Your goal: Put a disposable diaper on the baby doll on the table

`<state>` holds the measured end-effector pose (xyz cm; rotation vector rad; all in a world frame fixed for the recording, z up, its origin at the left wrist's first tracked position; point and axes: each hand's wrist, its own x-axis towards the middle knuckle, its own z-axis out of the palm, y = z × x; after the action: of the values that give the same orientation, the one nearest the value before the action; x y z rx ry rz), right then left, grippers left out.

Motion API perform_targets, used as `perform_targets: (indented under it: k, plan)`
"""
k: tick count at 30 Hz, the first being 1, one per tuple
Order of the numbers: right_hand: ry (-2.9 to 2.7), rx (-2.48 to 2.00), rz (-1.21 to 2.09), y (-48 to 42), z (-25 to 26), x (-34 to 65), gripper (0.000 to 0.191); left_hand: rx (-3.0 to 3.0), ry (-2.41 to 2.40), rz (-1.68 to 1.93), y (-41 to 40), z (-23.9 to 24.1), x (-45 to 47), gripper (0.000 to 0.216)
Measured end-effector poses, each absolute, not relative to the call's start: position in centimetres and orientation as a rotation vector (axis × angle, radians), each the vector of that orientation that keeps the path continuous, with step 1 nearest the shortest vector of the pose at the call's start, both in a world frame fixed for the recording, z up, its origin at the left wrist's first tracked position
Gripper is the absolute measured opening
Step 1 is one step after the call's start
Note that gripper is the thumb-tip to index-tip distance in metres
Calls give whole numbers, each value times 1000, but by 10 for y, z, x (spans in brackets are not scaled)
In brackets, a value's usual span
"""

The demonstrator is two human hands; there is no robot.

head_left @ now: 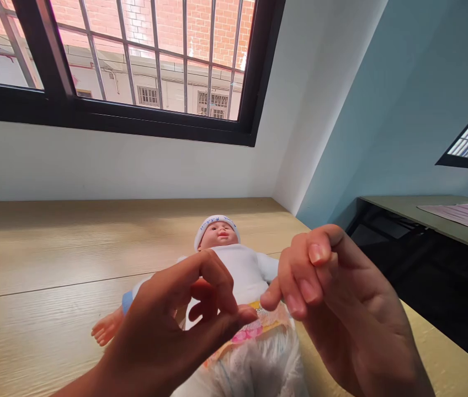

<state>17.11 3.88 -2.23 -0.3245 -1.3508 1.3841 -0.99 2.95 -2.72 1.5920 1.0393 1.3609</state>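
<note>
A baby doll in a white top and white cap lies on its back on the wooden table, head toward the window. It wears a white diaper with a patterned yellow and pink waistband. My left hand pinches the waistband near its middle with thumb and fingers. My right hand has its fingers curled and pinched at the waistband's right end.
A white wall with a black-framed barred window runs behind the table. A blue wall is at right, with a darker desk holding a pink sheet. A dark gap separates the two tables.
</note>
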Motion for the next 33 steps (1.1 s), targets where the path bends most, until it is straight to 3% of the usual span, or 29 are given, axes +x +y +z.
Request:
perform_targets:
  k: [8,20,27,33]
  plan:
    - [-1342,-318,1494,37,-24,170,11,1585,1061,1315,24,-31,-14,30]
    - [-1328,-375,1566,24,-21,168,10,1717,1093,1704,18,-34,-12,31]
    - [-1300,-365,1605,21,-28,161,12,1392,892,1550,12,-33,-10,34]
    - [-1178,-336,1685,13,-41,152,14,895,444,1105,17,-29,-1,32]
